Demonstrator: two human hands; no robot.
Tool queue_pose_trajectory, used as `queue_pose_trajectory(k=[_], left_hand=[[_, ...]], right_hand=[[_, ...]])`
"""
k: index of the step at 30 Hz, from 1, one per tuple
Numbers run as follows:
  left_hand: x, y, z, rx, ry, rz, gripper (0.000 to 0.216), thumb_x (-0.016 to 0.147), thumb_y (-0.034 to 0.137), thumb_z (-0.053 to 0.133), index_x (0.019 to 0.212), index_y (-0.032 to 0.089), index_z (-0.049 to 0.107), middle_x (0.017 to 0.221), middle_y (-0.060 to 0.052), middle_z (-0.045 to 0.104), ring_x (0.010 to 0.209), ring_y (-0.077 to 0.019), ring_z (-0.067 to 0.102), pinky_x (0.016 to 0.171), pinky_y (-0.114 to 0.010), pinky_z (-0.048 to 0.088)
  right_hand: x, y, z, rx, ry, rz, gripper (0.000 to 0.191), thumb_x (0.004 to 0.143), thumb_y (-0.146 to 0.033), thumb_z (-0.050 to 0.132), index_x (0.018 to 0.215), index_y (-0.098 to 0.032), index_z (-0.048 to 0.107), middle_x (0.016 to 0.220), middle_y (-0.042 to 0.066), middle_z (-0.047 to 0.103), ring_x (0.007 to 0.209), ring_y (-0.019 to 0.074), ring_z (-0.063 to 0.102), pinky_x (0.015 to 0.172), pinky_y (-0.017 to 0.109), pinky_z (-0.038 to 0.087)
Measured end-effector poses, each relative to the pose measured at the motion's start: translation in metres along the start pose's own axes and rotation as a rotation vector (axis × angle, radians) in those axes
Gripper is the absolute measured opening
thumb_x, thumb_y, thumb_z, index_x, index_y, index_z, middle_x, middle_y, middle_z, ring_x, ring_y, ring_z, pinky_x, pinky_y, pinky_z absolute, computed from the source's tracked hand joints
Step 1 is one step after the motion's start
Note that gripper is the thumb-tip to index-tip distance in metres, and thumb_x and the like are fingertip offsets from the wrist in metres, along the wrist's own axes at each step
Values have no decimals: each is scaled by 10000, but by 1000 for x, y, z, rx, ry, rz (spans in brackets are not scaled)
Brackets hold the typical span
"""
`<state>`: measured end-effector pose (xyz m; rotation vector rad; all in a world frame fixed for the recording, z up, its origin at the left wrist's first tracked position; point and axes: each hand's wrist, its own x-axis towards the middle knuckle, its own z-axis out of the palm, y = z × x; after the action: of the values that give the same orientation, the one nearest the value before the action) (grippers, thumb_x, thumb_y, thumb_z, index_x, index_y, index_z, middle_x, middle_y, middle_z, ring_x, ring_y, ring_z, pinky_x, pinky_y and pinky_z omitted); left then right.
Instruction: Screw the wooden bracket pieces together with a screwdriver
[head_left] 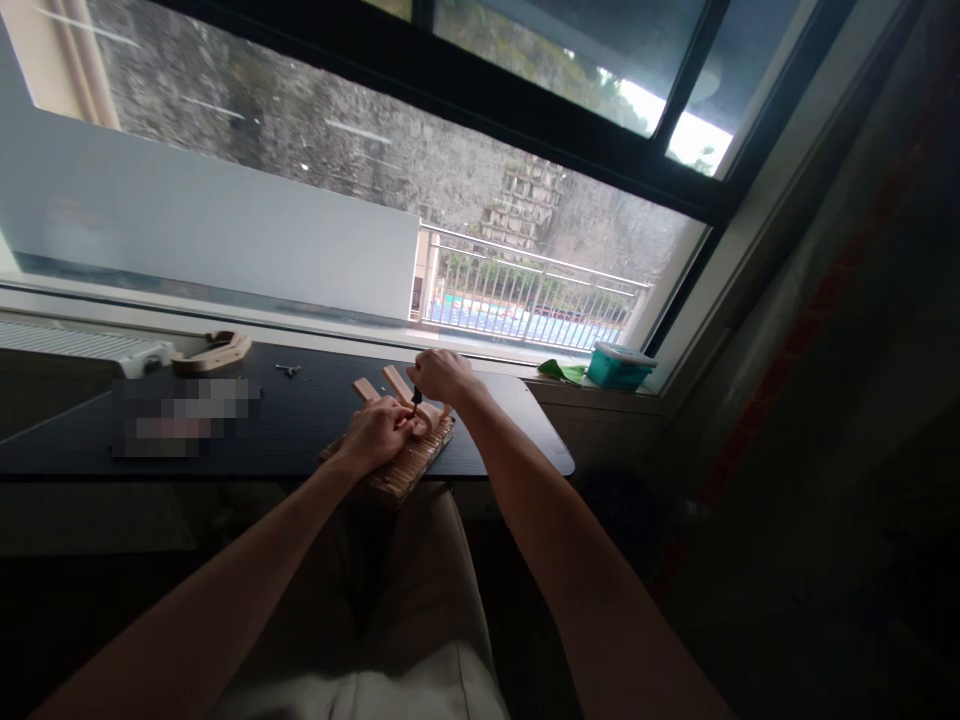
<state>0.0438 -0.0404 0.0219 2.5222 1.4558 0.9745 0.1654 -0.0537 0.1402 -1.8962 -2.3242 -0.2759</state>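
My right hand [441, 376] is closed in a fist around the top of a dark screwdriver [417, 397], whose shaft points down at a pale wooden piece [396, 382]. Two flat wooden arms of this piece stick out towards the window, and its near part is rounded. Pressing on the left side of the wood, my left hand [375, 432] has its fingers bent close to the tool's tip. Under the wood lies a corrugated cardboard pad [409, 478] at the table's front edge. The tip's exact contact is hidden by my fingers.
On the dark table [510, 420], a curved wooden frame [214, 352] lies at the back left, with small metal parts [289, 370] near it. A blurred-out patch [187, 415] covers something at left. A teal box [621, 367] and green cloth [561, 372] sit on the windowsill.
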Motion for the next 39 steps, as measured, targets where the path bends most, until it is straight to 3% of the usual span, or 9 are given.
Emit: queue_pose_trajectory(k=[5, 11, 26, 33, 39], left_hand=[[0, 0, -1, -3, 2, -2, 309, 845, 360, 452, 822, 195, 713, 881, -76, 633, 894, -238, 573, 798, -334, 440], [0, -2, 2, -22, 4, -14, 315, 842, 377, 455, 829, 193, 711, 923, -73, 639, 929, -240, 572, 825, -336, 436], [0, -1, 1, 2, -8, -3, 337, 850, 390, 445, 886, 207, 725, 922, -76, 639, 939, -251, 563, 823, -355, 439], [1, -3, 1, 8, -18, -4, 328, 854, 358, 445, 889, 202, 731, 952, -77, 646, 937, -240, 567, 835, -340, 443], [0, -2, 2, 14, -7, -14, 312, 846, 364, 454, 879, 207, 721, 943, -66, 644, 939, -237, 567, 835, -334, 438]], right_hand=[[-1, -3, -8, 6, -29, -47, 380, 918, -359, 373, 997, -178, 697, 1068, 128, 697, 978, 233, 639, 744, 301, 473], [-5, 3, -15, 28, -22, -184, 283, 852, -287, 466, 1012, -227, 691, 1042, 61, 709, 914, 195, 642, 712, 257, 441], [-5, 2, -4, 36, -28, 13, 390, 914, -353, 381, 1055, -139, 675, 1081, 164, 685, 981, 245, 641, 721, 291, 472], [-4, 0, -16, 39, -73, -108, 293, 852, -355, 491, 977, -191, 699, 1041, 99, 708, 929, 224, 648, 710, 277, 467], [-7, 3, -10, 52, -36, -129, 311, 888, -290, 418, 1065, -213, 661, 1089, 88, 695, 980, 216, 635, 759, 285, 456]])
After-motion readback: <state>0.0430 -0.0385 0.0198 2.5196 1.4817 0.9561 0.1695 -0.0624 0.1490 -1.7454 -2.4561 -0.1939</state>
